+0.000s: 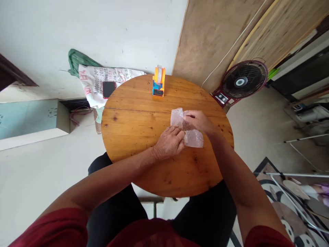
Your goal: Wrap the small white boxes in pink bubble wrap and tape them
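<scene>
A clear sheet of bubble wrap (194, 138) lies over the middle right of the round wooden table (133, 127), with one flap toward the far side and another toward me. My left hand (170, 142) is closed on its left edge, fingers curled under so that their tips are hidden. From the right, my right hand (197, 120) pinches the wrap near its far right part. Whether anything is wrapped inside, I cannot tell. An orange and blue tape dispenser (158, 82) with a roll of clear tape stands beyond my hands at the table's far edge.
A white printed sack (125, 74) with a dark phone-like device (109, 89) on it sits behind the table's left edge. A dark red fan (244, 79) stands at the right rear. White wall and wooden panels close off the far side.
</scene>
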`<control>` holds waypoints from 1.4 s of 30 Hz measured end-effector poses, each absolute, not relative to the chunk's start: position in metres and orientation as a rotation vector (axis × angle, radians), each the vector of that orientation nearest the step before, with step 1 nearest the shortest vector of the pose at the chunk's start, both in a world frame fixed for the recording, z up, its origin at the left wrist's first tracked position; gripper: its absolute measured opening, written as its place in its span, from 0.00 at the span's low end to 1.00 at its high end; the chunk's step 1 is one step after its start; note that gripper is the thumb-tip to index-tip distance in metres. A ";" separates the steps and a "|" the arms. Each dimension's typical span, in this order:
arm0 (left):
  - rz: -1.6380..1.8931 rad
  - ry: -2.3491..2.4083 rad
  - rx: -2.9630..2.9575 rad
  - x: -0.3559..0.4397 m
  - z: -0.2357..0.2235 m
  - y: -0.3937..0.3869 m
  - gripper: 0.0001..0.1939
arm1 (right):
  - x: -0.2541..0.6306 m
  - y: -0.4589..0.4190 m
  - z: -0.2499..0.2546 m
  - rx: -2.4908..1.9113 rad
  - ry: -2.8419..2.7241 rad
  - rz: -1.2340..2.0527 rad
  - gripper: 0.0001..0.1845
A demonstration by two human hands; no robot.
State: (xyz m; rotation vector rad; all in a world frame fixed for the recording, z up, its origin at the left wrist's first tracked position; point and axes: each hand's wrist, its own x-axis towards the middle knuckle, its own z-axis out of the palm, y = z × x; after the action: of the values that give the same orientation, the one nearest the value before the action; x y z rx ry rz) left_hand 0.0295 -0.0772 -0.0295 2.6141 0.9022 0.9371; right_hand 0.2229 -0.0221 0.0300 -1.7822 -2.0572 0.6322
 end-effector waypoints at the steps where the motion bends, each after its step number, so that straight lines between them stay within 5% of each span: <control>1: 0.938 0.902 2.609 0.030 -0.030 -0.078 0.08 | 0.228 -0.034 0.038 -1.791 -2.020 0.648 0.16; 8: 0.889 0.894 2.607 0.029 -0.030 -0.079 0.10 | 0.247 -0.104 0.040 -1.762 -1.750 1.031 0.19; 18: 0.854 0.877 2.554 0.028 -0.026 -0.080 0.11 | 0.242 -0.112 -0.010 -1.844 -1.475 0.491 0.12; 29: 0.880 0.846 2.564 0.030 -0.031 -0.078 0.12 | 0.230 -0.118 -0.012 -1.874 -1.271 0.642 0.13; 36: 0.876 0.835 2.593 0.030 -0.037 -0.076 0.18 | 0.229 -0.114 -0.016 -1.884 -1.163 0.737 0.26; 42: 0.862 0.802 2.597 0.029 -0.041 -0.073 0.18 | 0.228 -0.117 -0.013 -1.900 -1.243 0.728 0.14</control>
State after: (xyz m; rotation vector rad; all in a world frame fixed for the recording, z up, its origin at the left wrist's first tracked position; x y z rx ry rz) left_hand 0.0294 -0.0735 -0.0405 2.5971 0.8020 0.8616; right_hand 0.2281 -0.1167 -0.0131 -1.9002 -1.2434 0.7284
